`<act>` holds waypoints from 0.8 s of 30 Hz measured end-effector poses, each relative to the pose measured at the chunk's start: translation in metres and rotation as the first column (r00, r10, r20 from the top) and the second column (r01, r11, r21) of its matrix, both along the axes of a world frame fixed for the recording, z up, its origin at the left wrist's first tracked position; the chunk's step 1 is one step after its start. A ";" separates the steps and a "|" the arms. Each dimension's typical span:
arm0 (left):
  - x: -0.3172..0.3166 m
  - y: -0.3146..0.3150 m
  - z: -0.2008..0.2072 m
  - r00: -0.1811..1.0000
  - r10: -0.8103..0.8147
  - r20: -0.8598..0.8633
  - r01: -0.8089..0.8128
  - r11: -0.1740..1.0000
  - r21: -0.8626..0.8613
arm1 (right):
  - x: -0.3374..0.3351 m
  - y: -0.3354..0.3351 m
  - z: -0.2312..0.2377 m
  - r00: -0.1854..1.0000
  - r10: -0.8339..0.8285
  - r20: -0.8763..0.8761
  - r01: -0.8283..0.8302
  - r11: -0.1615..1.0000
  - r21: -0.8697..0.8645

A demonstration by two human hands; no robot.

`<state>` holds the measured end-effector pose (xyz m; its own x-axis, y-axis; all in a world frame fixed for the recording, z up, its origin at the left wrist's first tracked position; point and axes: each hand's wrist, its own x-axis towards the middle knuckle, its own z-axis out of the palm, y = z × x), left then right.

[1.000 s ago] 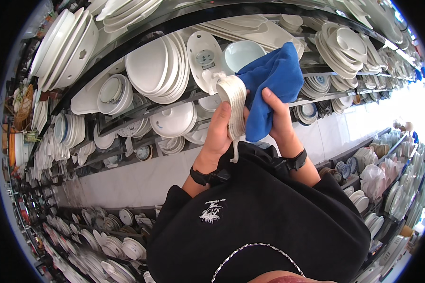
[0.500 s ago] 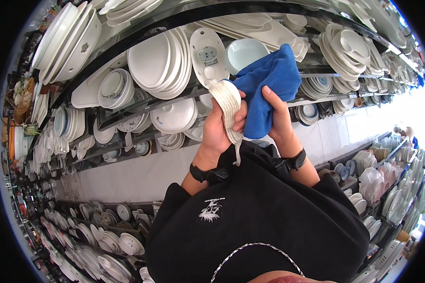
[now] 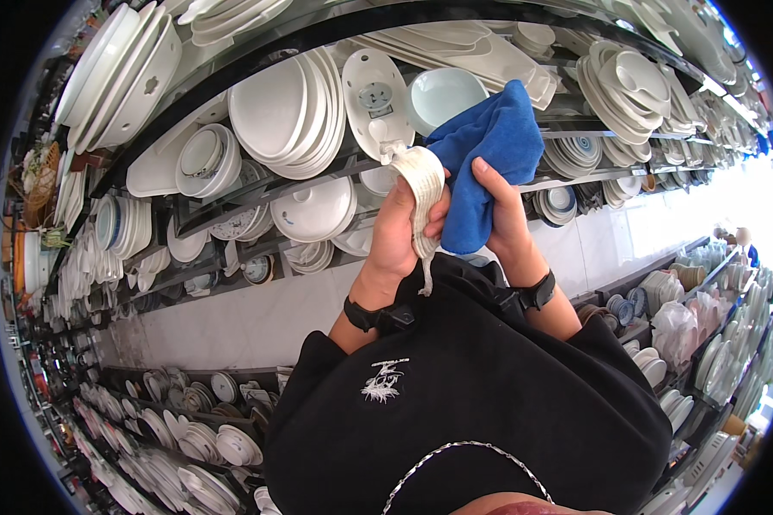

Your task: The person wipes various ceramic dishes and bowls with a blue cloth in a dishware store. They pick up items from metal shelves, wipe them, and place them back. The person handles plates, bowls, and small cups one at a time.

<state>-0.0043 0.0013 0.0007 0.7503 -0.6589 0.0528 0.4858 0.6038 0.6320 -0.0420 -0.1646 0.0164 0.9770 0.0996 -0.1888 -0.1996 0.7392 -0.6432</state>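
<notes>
My left hand [image 3: 393,233] is closed around a cream-white ribbed fabric strip [image 3: 424,184]. One narrow end of it dangles below my fingers, and its top curls over beside a small white spoon-like piece; I cannot make out exactly what the strip is. My right hand [image 3: 508,210] grips a folded blue cloth [image 3: 498,133], thumb pressed on its front. Both hands are close together, with the cloth beside the strip. Behind them on the shelf are a pale bowl [image 3: 445,99] and an oval white dish with holes [image 3: 374,94].
A stack of white plates [image 3: 270,107] stands left of my hands, and a lidded white pot [image 3: 313,210] sits on the shelf below. More plates [image 3: 623,90] stand at the right. Dark shelf edges [image 3: 258,56] run across. Lower shelves on both sides hold stacked dishes [image 3: 202,438].
The cream strip has turned slightly in my left hand and its dangling end has shifted a little left. The blue cloth stays in my right hand, barely moved.
</notes>
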 end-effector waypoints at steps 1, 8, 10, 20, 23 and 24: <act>0.000 -0.001 0.000 1.000 0.010 -0.008 -0.010 1.000 0.019 | 0.000 0.001 0.000 1.000 -0.017 -0.003 0.017 0.999 -0.035; 0.000 -0.003 -0.004 0.998 0.056 -0.027 -0.052 0.990 0.128 | 0.003 0.004 -0.003 0.999 -0.051 -0.011 0.049 0.992 -0.116; 0.000 -0.004 -0.003 0.998 0.066 -0.016 -0.063 0.987 0.148 | 0.003 0.004 -0.003 0.998 -0.061 -0.018 0.058 0.990 -0.126; 0.000 -0.006 -0.006 0.991 0.134 0.009 -0.133 0.960 0.246 | 0.007 0.006 -0.002 0.995 -0.096 -0.038 0.092 0.991 -0.096; 0.000 -0.006 -0.007 0.988 0.155 0.021 -0.155 0.948 0.278 | 0.008 0.006 -0.003 0.991 -0.122 -0.054 0.117 0.989 -0.091; 0.000 -0.007 -0.008 0.986 0.163 0.024 -0.162 0.943 0.289 | 0.008 0.006 -0.004 0.990 -0.132 -0.059 0.126 0.987 -0.096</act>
